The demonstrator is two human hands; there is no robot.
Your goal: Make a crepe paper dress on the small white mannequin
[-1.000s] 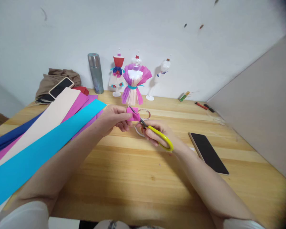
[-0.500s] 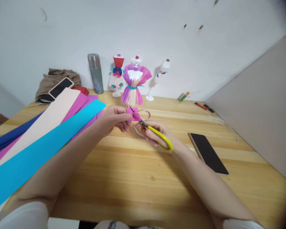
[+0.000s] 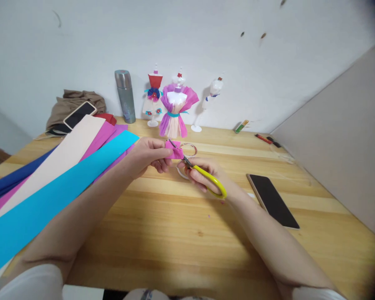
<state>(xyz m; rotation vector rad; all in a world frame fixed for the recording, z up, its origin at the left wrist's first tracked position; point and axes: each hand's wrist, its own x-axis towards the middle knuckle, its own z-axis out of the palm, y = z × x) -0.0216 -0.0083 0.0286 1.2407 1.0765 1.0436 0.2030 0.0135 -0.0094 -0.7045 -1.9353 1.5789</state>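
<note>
Between the thumb and fingers of my left hand (image 3: 153, 155) is a small piece of pink crepe paper (image 3: 176, 153). My right hand (image 3: 203, 171) grips yellow-handled scissors (image 3: 211, 180), whose blades lie across the pink piece. Rolls of tape (image 3: 190, 149) rest on the table just behind and below the scissors. Straight beyond my hands stands a small dress form in a purple and peach paper dress (image 3: 174, 114). Another form in a red top (image 3: 155, 81) is to its left, and a mostly white one (image 3: 216, 87) to its right.
Long strips of crepe paper, a blue one (image 3: 65, 196) on top, cover the table's left side. Behind them are a phone (image 3: 80, 115), a brown cloth (image 3: 78, 100) and a thermos (image 3: 125, 98). A larger phone (image 3: 272, 200) lies right of my right forearm. Pink scraps dot the wooden table (image 3: 162, 237).
The pink paper and left hand have shifted very slightly to the left. The scissors stay across the paper, and everything else looks the same.
</note>
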